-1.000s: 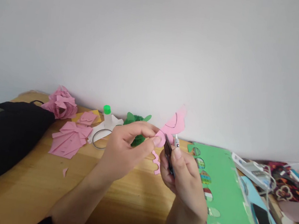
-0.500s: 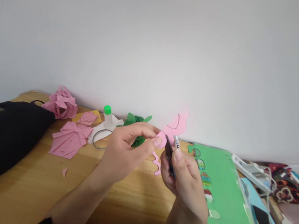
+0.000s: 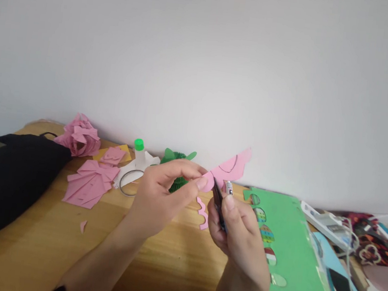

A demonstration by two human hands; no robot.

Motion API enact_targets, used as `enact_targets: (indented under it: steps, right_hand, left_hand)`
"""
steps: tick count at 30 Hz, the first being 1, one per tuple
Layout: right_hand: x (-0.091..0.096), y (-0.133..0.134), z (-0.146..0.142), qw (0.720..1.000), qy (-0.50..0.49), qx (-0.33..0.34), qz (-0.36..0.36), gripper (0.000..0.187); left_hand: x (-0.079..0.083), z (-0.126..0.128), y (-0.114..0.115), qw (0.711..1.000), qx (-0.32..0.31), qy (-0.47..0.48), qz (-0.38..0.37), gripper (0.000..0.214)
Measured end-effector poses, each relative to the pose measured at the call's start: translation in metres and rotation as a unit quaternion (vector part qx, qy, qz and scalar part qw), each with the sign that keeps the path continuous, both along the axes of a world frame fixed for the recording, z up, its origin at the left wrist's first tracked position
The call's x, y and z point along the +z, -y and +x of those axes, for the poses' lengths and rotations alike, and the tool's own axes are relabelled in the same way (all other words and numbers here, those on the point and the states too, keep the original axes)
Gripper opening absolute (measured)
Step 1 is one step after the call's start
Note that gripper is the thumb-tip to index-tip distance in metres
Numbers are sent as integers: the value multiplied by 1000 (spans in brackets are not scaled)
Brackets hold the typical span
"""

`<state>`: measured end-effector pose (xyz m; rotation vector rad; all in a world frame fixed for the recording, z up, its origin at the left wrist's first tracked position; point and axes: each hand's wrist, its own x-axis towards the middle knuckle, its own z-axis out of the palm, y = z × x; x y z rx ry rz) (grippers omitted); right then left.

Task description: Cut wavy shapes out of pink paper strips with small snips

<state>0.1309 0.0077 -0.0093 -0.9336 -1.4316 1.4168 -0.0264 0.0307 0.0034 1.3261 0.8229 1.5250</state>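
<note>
Between the thumb and fingers of my left hand (image 3: 162,198) is a piece of pink paper (image 3: 230,167) with a dark curved line drawn on it and a scalloped edge. My right hand (image 3: 240,231) is closed around dark scissors (image 3: 219,200), their blades at the paper's lower edge beside my left thumb. The scissors' handles are mostly hidden in my palm. Below the hands, a wavy pink paper offcut (image 3: 202,213) lies on the wooden table (image 3: 164,269). A marker-like tube (image 3: 229,187) with printing shows just behind my right thumb.
To the left lie folded pink paper (image 3: 92,182), a pink paper flower (image 3: 80,135), a green-capped glue stick (image 3: 138,150), a ring (image 3: 127,182) and a black bag (image 3: 9,179). Behind my left hand stands a green paper figure (image 3: 177,183). A green sheet (image 3: 293,257) lies right.
The pink paper's far end has tilted down and to the right, so its drawn curve shows more. Both hands keep nearly the same place, the scissors still at the paper.
</note>
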Motion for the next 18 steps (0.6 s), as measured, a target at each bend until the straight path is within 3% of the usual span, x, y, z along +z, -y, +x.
enact_targets:
  steps: [18]
  right_hand:
    - [-1,0,2,1000,4,-4,-4,49]
  left_hand:
    - [-1,0,1,1000,0,-6,7,15]
